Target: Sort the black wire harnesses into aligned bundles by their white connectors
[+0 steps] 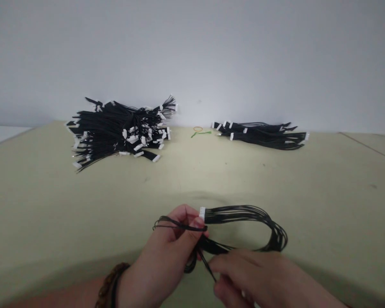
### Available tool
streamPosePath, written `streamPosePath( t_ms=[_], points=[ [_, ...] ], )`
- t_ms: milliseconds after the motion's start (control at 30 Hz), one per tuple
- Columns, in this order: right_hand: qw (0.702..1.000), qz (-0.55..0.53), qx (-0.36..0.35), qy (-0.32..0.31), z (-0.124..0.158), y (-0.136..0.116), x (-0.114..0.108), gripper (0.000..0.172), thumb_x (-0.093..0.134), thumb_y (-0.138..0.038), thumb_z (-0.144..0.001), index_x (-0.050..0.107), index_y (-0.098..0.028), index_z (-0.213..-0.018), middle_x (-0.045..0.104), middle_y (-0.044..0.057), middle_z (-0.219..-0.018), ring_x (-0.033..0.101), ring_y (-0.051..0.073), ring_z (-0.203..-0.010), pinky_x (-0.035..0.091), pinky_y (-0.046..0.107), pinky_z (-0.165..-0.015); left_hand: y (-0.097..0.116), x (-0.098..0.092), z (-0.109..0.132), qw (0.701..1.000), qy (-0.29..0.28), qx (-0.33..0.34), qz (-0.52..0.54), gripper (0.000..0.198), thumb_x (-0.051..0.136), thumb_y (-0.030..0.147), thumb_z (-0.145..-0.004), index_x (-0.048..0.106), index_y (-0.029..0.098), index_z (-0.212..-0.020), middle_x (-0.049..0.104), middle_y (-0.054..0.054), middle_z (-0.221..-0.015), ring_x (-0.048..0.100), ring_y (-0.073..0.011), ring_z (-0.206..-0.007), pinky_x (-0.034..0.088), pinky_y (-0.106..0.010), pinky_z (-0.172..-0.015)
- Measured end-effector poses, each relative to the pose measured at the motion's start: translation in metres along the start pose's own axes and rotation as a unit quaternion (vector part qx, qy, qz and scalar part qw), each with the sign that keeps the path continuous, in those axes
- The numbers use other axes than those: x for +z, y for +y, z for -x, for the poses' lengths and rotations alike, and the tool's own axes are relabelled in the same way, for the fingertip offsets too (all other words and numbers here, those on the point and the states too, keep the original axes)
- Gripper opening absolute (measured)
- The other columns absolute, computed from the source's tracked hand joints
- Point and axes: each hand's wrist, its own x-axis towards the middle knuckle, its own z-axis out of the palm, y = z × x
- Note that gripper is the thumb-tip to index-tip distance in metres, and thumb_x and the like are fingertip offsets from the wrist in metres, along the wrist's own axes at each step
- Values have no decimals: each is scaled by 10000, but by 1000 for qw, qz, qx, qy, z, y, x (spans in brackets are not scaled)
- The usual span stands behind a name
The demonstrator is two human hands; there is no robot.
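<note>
My left hand (pixel 168 246) pinches a looped bundle of thin black wires (pixel 244 218) just below a white multi-pin connector (pixel 202 213), with a thinner loop of wire running across its fingers. My right hand (pixel 253 276) grips the same bundle lower down, where several strands pass between its fingers. The far end of the bundle is hidden by my hands. Beyond them lie a large heap of black wire harnesses with white connectors (pixel 122 130) and a smaller, flatter row of similar harnesses (pixel 259 135).
A pale green covered table (pixel 192 179) runs up to a white wall (pixel 192 55). An orange rubber band (pixel 198 128) and a green twist tie (pixel 201 134) lie between the two harness groups. A beaded bracelet (pixel 109 285) circles my left wrist.
</note>
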Motion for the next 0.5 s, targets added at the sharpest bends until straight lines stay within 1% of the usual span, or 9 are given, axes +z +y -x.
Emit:
streamPosePath(
  t_ms=[100,200,333,400,500],
  points=[
    [995,-80,58,-17,-4,-2,-8,194,438,-145,-813,480,-177,-627,579,-46,-585,473,50,-471,295,169,-432,2,2,2,1000,-12,3,-23,230,568,372,-784,494,164,-721,432,75,-531,345,-45,-430,276,-167,-407],
    [988,-129,85,-29,-6,-2,-9,202,442,-152,-788,463,-170,-588,542,-55,-546,428,36,-472,271,146,-433,2,3,2,1000,-23,-3,-17,258,577,410,-770,485,171,-733,453,74,-531,383,-47,-415,297,-166,-398],
    [977,-179,116,-32,-6,2,-4,193,435,-178,-761,474,-169,-572,502,-52,-517,416,37,-466,269,134,-424,3,3,2,1000,-28,-5,-10,246,573,385,-778,468,171,-719,449,82,-513,380,-38,-404,295,-150,-390],
    [971,-191,141,-39,-6,4,-2,188,435,-187,-740,487,-171,-561,508,-50,-511,423,42,-461,267,136,-413,3,3,2,999,-28,-11,-15,224,556,365,-790,466,170,-726,455,81,-518,380,-35,-399,299,-148,-386],
    [975,-162,153,-19,-8,4,-3,161,448,-155,-677,487,-165,-522,494,-47,-488,399,45,-446,242,148,-402,3,3,2,999,-34,-14,-30,206,539,347,-798,468,165,-731,445,81,-530,378,-32,-394,298,-147,-377]
  ],
)
